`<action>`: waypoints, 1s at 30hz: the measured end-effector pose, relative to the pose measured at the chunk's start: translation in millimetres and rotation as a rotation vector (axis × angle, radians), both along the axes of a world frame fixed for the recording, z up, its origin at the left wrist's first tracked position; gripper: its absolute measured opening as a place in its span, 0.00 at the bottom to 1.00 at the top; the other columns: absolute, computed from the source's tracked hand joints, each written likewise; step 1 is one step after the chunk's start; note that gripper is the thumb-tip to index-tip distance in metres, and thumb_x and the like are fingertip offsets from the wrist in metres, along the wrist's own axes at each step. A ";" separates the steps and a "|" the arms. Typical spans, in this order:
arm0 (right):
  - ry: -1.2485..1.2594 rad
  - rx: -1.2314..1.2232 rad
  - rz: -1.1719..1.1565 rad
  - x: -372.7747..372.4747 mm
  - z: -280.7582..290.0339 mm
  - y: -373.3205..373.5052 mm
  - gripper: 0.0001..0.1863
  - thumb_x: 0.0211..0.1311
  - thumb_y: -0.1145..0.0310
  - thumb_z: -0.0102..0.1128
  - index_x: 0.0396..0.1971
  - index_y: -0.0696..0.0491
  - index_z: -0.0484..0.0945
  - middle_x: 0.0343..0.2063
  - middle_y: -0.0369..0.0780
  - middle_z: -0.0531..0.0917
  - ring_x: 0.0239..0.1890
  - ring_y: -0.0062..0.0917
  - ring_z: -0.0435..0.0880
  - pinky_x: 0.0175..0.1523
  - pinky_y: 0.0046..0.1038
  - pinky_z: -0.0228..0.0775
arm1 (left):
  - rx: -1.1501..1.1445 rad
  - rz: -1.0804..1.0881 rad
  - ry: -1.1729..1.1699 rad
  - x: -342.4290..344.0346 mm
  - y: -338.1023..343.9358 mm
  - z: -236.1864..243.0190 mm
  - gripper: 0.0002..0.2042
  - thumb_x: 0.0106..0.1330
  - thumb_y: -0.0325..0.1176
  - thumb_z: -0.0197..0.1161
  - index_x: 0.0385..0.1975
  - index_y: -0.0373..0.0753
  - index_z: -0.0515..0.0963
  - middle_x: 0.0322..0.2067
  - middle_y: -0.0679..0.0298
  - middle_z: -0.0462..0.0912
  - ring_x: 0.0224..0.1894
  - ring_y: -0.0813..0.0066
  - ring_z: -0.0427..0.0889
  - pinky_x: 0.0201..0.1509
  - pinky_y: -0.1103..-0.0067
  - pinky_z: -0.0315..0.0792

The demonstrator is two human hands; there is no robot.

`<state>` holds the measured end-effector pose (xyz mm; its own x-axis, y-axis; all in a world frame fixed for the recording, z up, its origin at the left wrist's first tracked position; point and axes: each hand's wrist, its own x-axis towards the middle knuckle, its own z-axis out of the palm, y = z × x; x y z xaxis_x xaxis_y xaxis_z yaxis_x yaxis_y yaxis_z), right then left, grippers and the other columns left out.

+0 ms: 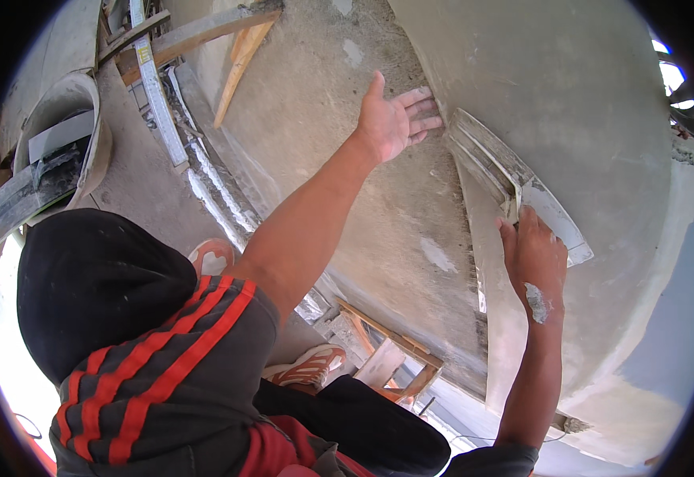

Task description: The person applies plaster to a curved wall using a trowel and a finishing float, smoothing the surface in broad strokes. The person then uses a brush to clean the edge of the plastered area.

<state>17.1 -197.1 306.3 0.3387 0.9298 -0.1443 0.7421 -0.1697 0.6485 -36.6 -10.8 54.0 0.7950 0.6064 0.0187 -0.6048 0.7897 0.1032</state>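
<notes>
Grey metal trowel [544,208] against curved smooth plaster [577,119], beside rough strip [315,151]. Right hand [536,258] wrapped round its handle. Left hand [390,127] empty, palm spread, fingertips near trowel's upper end; contact unclear. Step in hand apparently smoothing; next move calls for flat blade, even pressure.

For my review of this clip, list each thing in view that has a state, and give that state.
Left hand: open, palm showing, fingers greyed, holding nothing
Right hand: closed around the trowel's handle
Trowel: held; blade at the smooth grey surface
Smooth grey surface: mostly even
Rough strip: coarse, with pale patches
Right wrist: smeared with grey material
Bucket: open, flat pieces in its mouth
</notes>
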 end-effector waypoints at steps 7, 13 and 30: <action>-0.048 0.025 0.026 -5.2 -12.6 60.6 0.23 0.80 0.49 0.54 0.45 0.59 0.77 0.34 0.51 0.88 0.39 0.51 0.88 0.44 0.49 0.77 | -0.119 0.013 -0.043 4.8 -1.7 -1.2 0.52 0.73 0.76 0.15 0.82 0.36 0.49 0.78 0.47 0.60 0.81 0.49 0.55 0.83 0.58 0.40; 0.013 0.296 0.078 -25.1 12.0 101.8 0.26 0.80 0.46 0.53 0.41 0.58 0.77 0.32 0.53 0.86 0.35 0.52 0.87 0.42 0.51 0.76 | -0.151 0.016 -0.046 11.8 -7.3 -3.9 0.52 0.73 0.76 0.15 0.82 0.36 0.49 0.77 0.50 0.63 0.81 0.56 0.57 0.82 0.59 0.41; 0.054 0.330 0.190 -35.0 -30.6 179.3 0.26 0.78 0.47 0.57 0.38 0.59 0.79 0.32 0.53 0.88 0.38 0.50 0.89 0.45 0.48 0.78 | -0.184 0.002 -0.131 7.3 -13.7 -4.0 0.53 0.73 0.77 0.20 0.82 0.31 0.40 0.81 0.50 0.54 0.83 0.57 0.51 0.84 0.59 0.35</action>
<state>-17.9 -17.8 275.7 0.1558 0.9746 0.1606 0.8118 -0.2190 0.5413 -29.2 -24.5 50.0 0.7916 0.6109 0.0107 -0.6054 0.7866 -0.1217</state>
